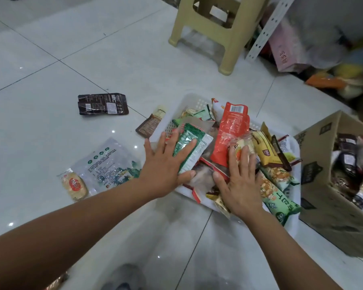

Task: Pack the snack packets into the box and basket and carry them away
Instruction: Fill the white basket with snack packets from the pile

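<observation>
A white plastic basket (194, 101) on the floor is heaped with snack packets. My left hand (166, 162) lies flat, fingers spread, on a green packet (194, 143) at the basket's left side. My right hand (239, 178) presses flat on the pile beside an orange-red packet (232, 130); neither hand grips anything. A cardboard box (323, 185) with dark packets inside stands right of the basket. Loose on the floor lie a dark brown packet (103, 104), a brown packet (150, 124) against the basket, a clear green-printed packet (107, 164) and a small cracker packet (74, 186).
A beige plastic stool (210, 28) stands behind the basket. A perforated metal shelf post (266, 30) and a heap of bags and packets (323, 59) fill the far right. Pale glossy floor tiles (50, 59) spread to the left.
</observation>
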